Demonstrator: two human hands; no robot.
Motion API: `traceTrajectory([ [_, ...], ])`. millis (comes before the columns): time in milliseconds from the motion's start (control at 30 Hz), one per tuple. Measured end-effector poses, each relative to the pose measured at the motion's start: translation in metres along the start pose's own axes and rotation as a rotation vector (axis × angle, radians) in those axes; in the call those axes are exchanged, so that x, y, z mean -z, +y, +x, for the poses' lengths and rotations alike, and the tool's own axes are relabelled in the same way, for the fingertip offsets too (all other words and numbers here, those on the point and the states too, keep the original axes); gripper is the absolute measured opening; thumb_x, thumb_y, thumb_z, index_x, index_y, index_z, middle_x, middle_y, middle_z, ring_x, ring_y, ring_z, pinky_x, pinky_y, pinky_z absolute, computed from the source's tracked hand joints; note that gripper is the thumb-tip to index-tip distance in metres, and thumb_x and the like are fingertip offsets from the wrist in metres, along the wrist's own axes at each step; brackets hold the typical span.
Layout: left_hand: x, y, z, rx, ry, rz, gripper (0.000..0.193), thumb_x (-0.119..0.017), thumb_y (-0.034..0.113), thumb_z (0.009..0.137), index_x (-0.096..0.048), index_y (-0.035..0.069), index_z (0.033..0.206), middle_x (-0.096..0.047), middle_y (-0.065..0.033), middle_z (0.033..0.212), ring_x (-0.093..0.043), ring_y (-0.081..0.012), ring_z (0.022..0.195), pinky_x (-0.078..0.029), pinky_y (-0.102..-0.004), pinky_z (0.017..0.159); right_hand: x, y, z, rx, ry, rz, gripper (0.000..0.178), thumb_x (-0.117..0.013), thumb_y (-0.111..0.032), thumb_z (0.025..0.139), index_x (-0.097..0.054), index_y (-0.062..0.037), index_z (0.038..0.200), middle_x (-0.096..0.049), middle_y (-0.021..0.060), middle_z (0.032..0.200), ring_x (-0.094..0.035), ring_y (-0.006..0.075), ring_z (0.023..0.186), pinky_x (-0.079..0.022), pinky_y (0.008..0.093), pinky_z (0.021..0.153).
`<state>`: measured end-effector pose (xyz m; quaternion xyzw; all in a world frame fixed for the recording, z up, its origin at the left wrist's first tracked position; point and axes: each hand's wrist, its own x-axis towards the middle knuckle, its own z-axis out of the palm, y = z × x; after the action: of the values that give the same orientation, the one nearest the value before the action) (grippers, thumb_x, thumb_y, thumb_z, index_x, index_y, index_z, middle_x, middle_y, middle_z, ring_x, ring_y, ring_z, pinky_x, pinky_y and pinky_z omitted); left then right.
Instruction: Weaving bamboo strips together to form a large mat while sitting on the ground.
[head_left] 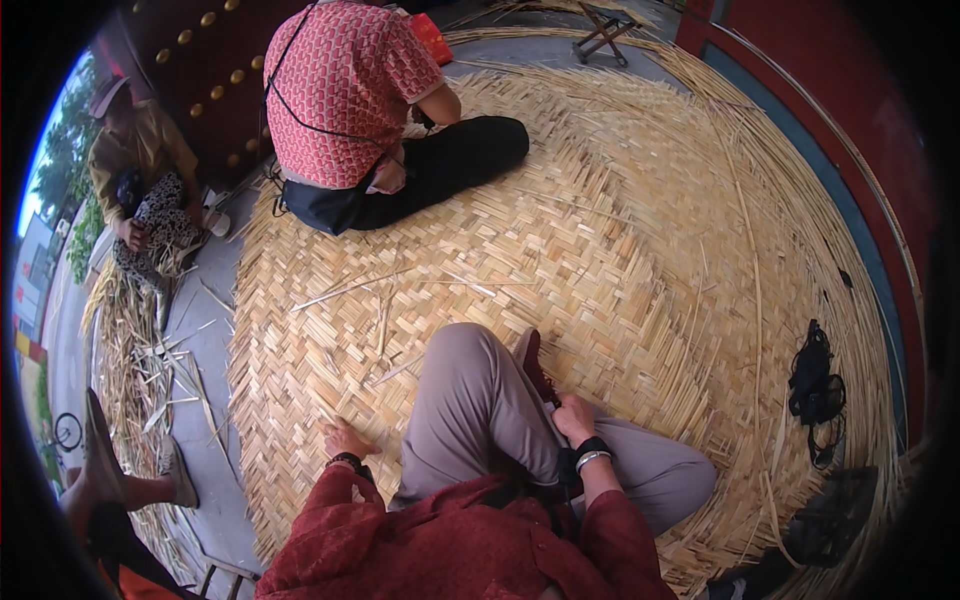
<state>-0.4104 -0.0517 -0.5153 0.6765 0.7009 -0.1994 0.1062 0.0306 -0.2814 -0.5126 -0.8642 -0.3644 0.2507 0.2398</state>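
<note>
I sit cross-legged on a large woven straw mat (pixel 540 270) with a herringbone pattern. My left hand (pixel 347 440) rests on the mat beside my left knee, fingers apart and nothing seen in it. Loose strips (pixel 384 318) lie on the weave ahead of that hand. Between my legs, next to a dark red shoe (pixel 532 362), my right hand (pixel 573 418) is closed. A small dark end shows at its fingers, but what it belongs to cannot be made out.
A person in a red patterned shirt (pixel 345 90) sits on the mat's far side. Another person (pixel 145 150) sits at far left by a straw bundle (pixel 125 330). Black straps (pixel 815 390) lie at right. A folding stool (pixel 603 35) stands beyond, and a red wall (pixel 830 80) borders the right.
</note>
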Motion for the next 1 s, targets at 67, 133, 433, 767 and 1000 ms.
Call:
traceTrajectory([
  [67,-0.0016,-0.0002,0.0007,-0.005,0.010,0.009,0.140,-0.101,0.050,0.047,-0.026,0.000,0.154,-0.044,-0.0315,0.147,-0.059,-0.0401,0.127,-0.053,-0.0427,0.102,-0.0004,0.0012,0.0006,-0.003,-0.005,-0.007,0.028,-0.055,-0.011,0.075,-0.073,0.0002,0.093,-0.070,0.0304,0.095,-0.066,0.0494,0.097,-0.052,0.0547,0.084],
  [133,-0.0018,0.0003,0.0003,-0.016,0.022,0.019,0.141,-0.101,0.050,0.046,-0.026,0.000,0.154,-0.044,-0.0316,0.147,-0.059,-0.0402,0.128,-0.053,-0.0425,0.102,-0.0010,0.0032,0.0016,-0.012,-0.012,-0.018,0.030,-0.054,-0.010,0.075,-0.074,-0.0010,0.096,-0.069,0.0305,0.096,-0.066,0.0495,0.098,-0.052,0.0540,0.084],
  [433,-0.0016,0.0004,0.0006,0.002,0.015,0.007,0.140,-0.101,0.050,0.047,-0.027,-0.001,0.154,-0.043,-0.0327,0.147,-0.059,-0.0408,0.128,-0.053,-0.0416,0.103,-0.0028,0.0042,0.0022,-0.005,-0.016,-0.020,0.031,-0.054,-0.010,0.075,-0.073,-0.0007,0.098,-0.070,0.0301,0.097,-0.066,0.0488,0.098,-0.052,0.0548,0.085],
  [767,0.0064,0.0047,-0.0053,0.002,0.006,-0.009,0.129,-0.102,0.049,0.048,-0.033,0.001,0.147,-0.044,-0.0310,0.146,-0.060,-0.0406,0.126,-0.054,-0.0428,0.102,-0.0019,0.0045,0.0012,-0.001,-0.016,-0.003,0.031,-0.054,-0.011,0.075,-0.073,-0.0007,0.097,-0.070,0.0299,0.096,-0.066,0.0487,0.099,-0.052,0.0553,0.086],
  [1000,-0.0001,0.0020,-0.0020,0.001,0.032,-0.002,0.130,-0.102,0.048,0.048,-0.033,0.002,0.148,-0.045,-0.0307,0.146,-0.059,-0.0411,0.127,-0.054,-0.0434,0.102,-0.0022,0.0043,0.0014,-0.004,-0.016,-0.007,0.030,-0.054,-0.011,0.077,-0.073,-0.0011,0.097,-0.070,0.0298,0.097,-0.066,0.0487,0.099,-0.052,0.0549,0.086],
])
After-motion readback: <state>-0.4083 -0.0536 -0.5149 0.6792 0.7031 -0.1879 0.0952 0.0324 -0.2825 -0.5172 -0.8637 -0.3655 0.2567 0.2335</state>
